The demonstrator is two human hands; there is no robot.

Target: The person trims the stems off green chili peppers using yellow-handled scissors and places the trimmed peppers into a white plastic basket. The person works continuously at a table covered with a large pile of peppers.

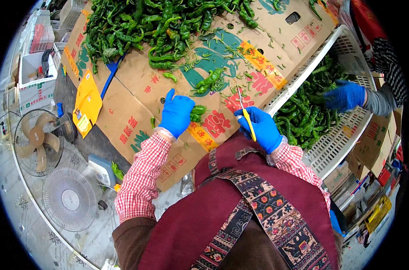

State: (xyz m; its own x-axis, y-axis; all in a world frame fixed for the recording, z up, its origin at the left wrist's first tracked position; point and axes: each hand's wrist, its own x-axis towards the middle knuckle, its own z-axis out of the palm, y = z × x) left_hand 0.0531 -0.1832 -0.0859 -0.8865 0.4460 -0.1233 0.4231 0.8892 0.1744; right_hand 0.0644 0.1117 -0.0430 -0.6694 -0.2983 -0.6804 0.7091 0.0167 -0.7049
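Observation:
My left hand (pixel 175 114), in a blue glove, is closed with its fingers curled round green peppers (pixel 197 112) that stick out on its right side. My right hand (pixel 263 129), gloved the same way, grips scissors (pixel 247 120) with yellow handles; their slim blades point up and away from me. Just beyond the blades' left side, a small bunch of green peppers (pixel 210 82) lies on the flattened cardboard (pixel 141 96). Many cut stem bits are scattered over it. A large heap of green peppers (pixel 141 27) covers the cardboard's far left.
At the right stands a white plastic basket (pixel 310 58) full of peppers (pixel 303 108); another person's blue-gloved hand (pixel 345 96) reaches into it. On the left are a yellow packet (pixel 87 102), two fans (pixel 39 137), a scale (pixel 101 170) and a white box (pixel 35 83).

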